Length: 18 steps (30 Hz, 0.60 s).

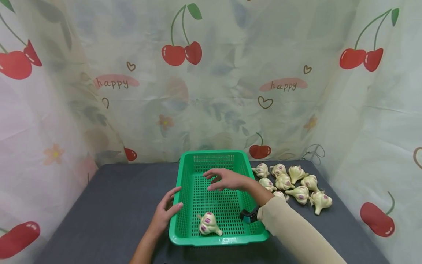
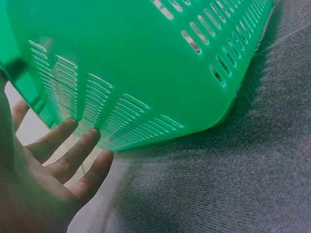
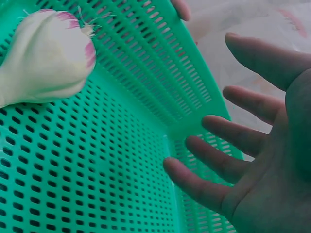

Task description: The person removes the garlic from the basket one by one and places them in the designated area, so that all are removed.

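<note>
A green plastic basket (image 1: 217, 240) with slotted walls stands at the middle of the table. My left hand (image 1: 162, 212) is at its left side, index fingertip and thumb at the rim. The left wrist view shows the other fingers (image 2: 73, 158) extended, close to the slotted outer wall. Over the basket floor hovers my right hand (image 1: 227, 179), its fingers spread and nothing held, as the right wrist view also shows. One garlic bulb (image 1: 209, 223), whitish with purple patches, lies inside the basket near the front wall, its stem pointing right.
Several more garlic bulbs (image 1: 298, 183) lie grouped on the table to the right of the basket. The dark grey table (image 1: 108, 205) extends left of it. A cherry-printed curtain (image 1: 217, 110) hangs behind and along both sides. A dark strap (image 1: 249, 215) shows at the right wrist.
</note>
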Motion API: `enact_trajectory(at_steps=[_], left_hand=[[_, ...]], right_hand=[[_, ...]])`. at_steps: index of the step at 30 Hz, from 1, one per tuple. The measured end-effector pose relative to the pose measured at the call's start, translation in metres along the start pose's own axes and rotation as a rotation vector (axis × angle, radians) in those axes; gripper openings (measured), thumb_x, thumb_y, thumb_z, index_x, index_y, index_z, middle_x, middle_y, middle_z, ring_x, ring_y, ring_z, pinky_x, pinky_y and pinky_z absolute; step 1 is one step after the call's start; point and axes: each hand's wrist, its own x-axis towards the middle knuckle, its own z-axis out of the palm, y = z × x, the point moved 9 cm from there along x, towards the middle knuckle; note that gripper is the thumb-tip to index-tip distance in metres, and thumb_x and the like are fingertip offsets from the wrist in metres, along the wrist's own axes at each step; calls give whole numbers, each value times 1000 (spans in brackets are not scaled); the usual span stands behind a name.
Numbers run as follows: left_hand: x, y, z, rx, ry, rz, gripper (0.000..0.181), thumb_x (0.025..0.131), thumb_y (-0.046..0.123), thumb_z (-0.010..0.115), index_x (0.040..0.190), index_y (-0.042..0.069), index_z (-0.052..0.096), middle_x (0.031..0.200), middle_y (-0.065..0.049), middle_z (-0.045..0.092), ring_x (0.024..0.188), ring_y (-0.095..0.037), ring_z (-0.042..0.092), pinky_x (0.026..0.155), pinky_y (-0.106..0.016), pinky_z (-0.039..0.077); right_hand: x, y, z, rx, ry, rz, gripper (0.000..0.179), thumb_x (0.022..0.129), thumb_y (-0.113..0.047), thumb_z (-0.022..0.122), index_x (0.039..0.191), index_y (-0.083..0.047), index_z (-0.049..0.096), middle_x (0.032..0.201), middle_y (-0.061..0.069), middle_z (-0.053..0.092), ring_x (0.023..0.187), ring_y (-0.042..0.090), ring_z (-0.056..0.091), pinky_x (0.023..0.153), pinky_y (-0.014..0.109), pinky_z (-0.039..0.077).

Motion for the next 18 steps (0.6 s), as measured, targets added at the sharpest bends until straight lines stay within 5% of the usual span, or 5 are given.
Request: enact_trajectory(at_steps=[7, 18], left_hand=[[0, 0, 0, -25, -14, -3, 52, 95, 8, 59, 144, 10, 44, 134, -26, 50, 112, -37, 56, 85, -35, 49], [0, -1, 0, -12, -13, -22, 52, 95, 10, 59, 145, 13, 45, 137, -25, 48, 116, -38, 54, 87, -38, 47]], right_hand=[[2, 8, 26, -25, -138, 100, 55, 93, -26, 68, 142, -13, 47, 144, 14, 45, 123, 29, 51, 88, 53, 48], [-7, 16, 64, 133, -450, 286, 60, 95, -22, 65, 148, -12, 40, 146, 18, 39, 123, 24, 49, 82, 51, 52]])
